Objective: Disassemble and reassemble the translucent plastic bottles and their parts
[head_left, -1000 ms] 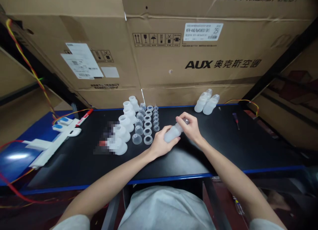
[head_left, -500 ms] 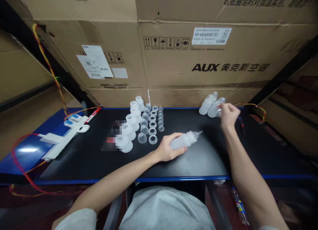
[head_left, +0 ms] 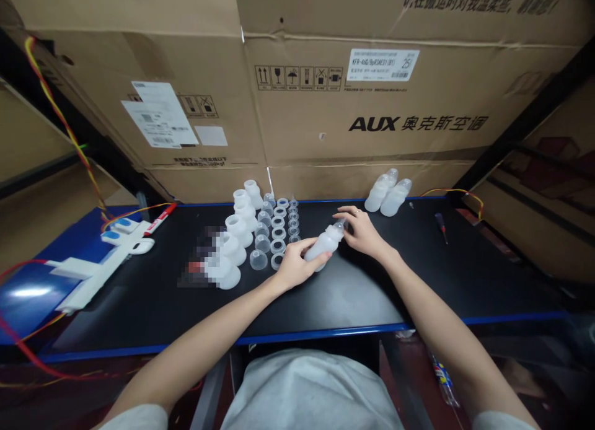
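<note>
View from above the black table (head_left: pixel 418 275). The left hand (head_left: pixel 297 264) grasps a translucent bottle (head_left: pixel 321 246) round its body, holding it tilted just above the tabletop near the middle, top end pointing up and to the right. The right hand (head_left: pixel 363 232) meets that top end, with fingers and thumb pinched on the tip. Just to the left stand rows of parts: white bottle bodies (head_left: pixel 238 227), clear caps (head_left: pixel 257 259) and rings (head_left: pixel 277 233). Two capped bottles (head_left: pixel 388 194) lie by the cardboard boxes (head_left: pixel 372 120) – a screwdriver (head_left: pixel 440 225) lies farther right.
</note>
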Tool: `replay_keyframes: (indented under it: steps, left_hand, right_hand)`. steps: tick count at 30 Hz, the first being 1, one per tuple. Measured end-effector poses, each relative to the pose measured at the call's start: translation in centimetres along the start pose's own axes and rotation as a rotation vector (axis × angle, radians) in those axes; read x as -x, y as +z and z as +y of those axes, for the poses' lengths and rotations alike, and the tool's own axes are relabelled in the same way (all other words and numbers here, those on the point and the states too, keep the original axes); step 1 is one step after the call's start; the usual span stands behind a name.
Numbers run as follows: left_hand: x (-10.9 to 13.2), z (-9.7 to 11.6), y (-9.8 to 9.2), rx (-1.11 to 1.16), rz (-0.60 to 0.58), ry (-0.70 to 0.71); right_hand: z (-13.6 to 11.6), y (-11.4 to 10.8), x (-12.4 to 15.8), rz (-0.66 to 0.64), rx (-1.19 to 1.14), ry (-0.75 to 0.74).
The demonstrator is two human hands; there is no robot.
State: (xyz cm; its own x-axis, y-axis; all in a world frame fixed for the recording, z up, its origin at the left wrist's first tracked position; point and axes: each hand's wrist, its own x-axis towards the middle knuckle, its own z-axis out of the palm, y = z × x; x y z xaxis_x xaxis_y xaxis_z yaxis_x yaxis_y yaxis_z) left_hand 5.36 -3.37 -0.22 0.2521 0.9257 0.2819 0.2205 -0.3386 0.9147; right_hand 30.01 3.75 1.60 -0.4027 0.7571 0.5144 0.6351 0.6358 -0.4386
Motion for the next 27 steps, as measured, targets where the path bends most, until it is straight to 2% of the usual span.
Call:
replay_keyframes:
  steps: [2,4,7,11,15,20,27]
  left_hand:
    - [0.0,0.0,0.3,0.029,0.009,-0.033]
    - [0.0,0.0,0.6,0.038,0.014,-0.025]
    - [0.1,-0.1,0.8,0.022,0.01,-0.008]
    - [0.2,0.0,0.9,-0.063,0.031,0.029]
    - [0.3,0.2,0.8,-0.087,0.014,0.062]
    - [0.4,0.3,0.6,-0.073,-0.042,0.054]
    - [0.0,-0.2,-0.3,0.144,-0.145,-0.058]
  right_hand:
    - [-0.9,-0.7,-0.2,0.113,-0.143,0.003]
    - [-2.1,-1.2,-0.2,0.156,-0.231,0.014]
    - [-3.8,-1.3,0.1,0.099,-0.212,0.055]
    - [-4.5,-1.2,0.5,0.071,-0.197,0.169]
    - [-4.6,-1.9,0.2,0.056,-0.263,0.133]
    - [-4.6,-3.1,-0.2,-0.101,-0.338,0.148]
    - [-4.6,-3.0,0.0,-0.13,-0.444,0.185]
